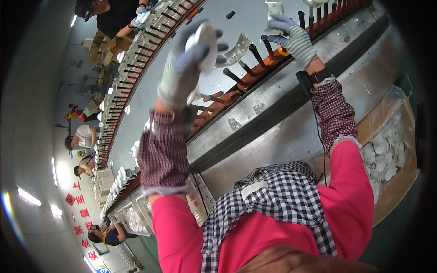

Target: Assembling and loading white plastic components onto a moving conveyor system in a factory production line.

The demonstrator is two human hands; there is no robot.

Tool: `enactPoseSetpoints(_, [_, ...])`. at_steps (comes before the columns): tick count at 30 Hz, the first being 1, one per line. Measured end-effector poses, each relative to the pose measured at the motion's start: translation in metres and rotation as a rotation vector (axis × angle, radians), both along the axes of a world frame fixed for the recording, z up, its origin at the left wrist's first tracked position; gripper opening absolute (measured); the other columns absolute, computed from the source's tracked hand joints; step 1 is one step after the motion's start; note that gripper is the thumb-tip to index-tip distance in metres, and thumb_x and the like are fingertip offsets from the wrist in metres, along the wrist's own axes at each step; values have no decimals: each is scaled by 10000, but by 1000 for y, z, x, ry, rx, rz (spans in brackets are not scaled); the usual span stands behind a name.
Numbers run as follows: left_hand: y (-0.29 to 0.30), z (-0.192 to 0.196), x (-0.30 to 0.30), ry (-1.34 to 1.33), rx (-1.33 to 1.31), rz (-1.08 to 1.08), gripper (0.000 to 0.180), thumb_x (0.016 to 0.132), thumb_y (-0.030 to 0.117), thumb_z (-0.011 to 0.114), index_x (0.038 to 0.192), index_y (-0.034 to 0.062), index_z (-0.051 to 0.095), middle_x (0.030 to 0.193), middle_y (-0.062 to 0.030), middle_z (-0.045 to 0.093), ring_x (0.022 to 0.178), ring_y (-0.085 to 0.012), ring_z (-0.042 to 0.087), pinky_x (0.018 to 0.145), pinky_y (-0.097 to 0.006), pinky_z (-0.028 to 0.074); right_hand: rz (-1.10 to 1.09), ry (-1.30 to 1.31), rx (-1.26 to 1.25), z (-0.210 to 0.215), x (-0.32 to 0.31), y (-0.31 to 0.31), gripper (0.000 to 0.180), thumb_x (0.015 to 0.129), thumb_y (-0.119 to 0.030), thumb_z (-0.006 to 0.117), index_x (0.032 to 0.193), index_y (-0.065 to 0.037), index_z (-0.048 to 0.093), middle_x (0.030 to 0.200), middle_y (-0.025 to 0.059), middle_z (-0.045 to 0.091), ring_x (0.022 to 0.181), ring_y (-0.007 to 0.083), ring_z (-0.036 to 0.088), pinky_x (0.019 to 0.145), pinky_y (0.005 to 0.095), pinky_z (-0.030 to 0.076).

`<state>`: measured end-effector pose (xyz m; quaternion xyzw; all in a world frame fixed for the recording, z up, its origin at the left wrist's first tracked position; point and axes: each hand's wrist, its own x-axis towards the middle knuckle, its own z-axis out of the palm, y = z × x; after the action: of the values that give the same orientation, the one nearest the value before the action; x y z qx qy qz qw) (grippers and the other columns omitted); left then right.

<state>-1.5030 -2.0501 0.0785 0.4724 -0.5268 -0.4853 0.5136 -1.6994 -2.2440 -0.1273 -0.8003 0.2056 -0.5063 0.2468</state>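
My left hand (180, 68), in a striped knit glove with grey-blue fingers, is raised over the conveyor, blurred by motion. It grips a white round disc-shaped piece (205, 48), seen nearly edge-on. Beside its fingers stands a shiny bent metal plate with holes (239, 50). My right hand (293, 40), gloved the same way, reaches over the row of spindles with thumb and fingers apart. A second metal plate (274, 9) stands at its fingertips; whether they touch cannot be made out. Black-capped spindles (256, 54) rise from an orange-brown rail between my hands.
A metal ledge (282, 93) runs along the conveyor in front of me. At right, a cardboard box (396, 186) lined with plastic holds white round pieces (384, 154). The curved spindle line (132, 77) continues at left, where several people work, one (109, 18) across the conveyor.
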Motion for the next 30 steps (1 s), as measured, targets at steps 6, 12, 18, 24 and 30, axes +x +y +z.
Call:
enactPoseSetpoints(6, [-128,-21,23,-264,174,-72,676,800,378,686,1293,-3,426,1203,-182,541,1055,-283,590,883,-397,520,320,-311,159,-4,22,16,248,869,-216,633,1054,-50,635,1166,101,601,1078,202,579,915,290,475])
enactPoseSetpoints(12, [-163,-51,50,-189,437,-164,583,793,422,690,1201,32,542,1116,-105,599,990,-246,614,857,-402,516,769,-402,463,-4,40,34,406,845,-418,617,1042,-63,630,1153,98,586,1002,171,595,859,288,485])
enactPoseSetpoints(18, [-132,-59,71,-241,385,-314,414,889,264,599,1256,85,535,1181,-87,577,1067,-214,573,900,-321,494,885,-476,597,2,69,62,335,850,-338,650,995,-36,639,1051,73,611,866,137,607,780,264,498])
enactPoseSetpoints(24, [-69,-67,50,-505,92,112,294,827,184,694,1074,30,645,1026,-90,650,945,-167,619,813,-279,520,617,-481,611,0,104,101,152,823,-108,696,940,-17,664,856,51,674,772,131,627,713,261,513])
enactPoseSetpoints(30, [-6,-69,16,-739,-15,445,446,730,342,743,1016,10,660,1004,-105,609,948,-199,598,825,-313,490,626,-425,785,19,117,140,234,845,-138,681,1009,24,638,925,72,687,850,112,625,757,260,504])
